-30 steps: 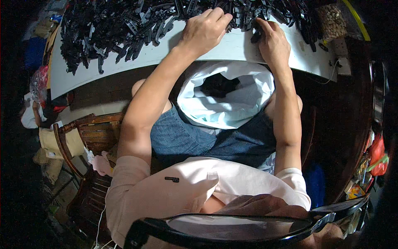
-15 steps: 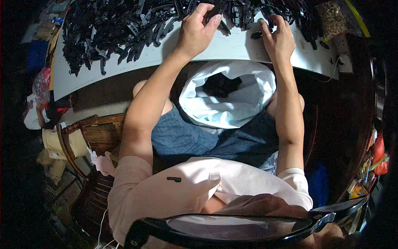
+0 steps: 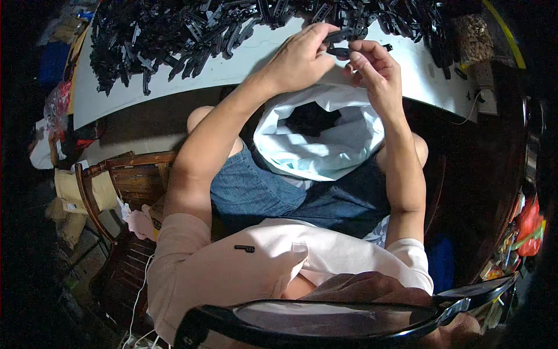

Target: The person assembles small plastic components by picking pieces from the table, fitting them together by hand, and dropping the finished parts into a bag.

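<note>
My left hand is closed on a black plastic part above the table's front edge. Close beside it, my right hand pinches a smaller dark plastic piece between thumb and forefinger. The two pieces are almost together; whether they touch I cannot tell. A large pile of loose black plastic parts covers the far side of the white table. Below my hands, a white sack stands open between my knees, with something dark inside it.
A clear bag of tan pieces lies at the table's far right. To my left stands a wooden chair with slats. A thin white cable hangs by it. Colourful packages and a red bag are at the right.
My hands have come together over the table edge, the left moving right and nearer, the right moving left. My right hand now pinches a dark piece beside the part in my left.
</note>
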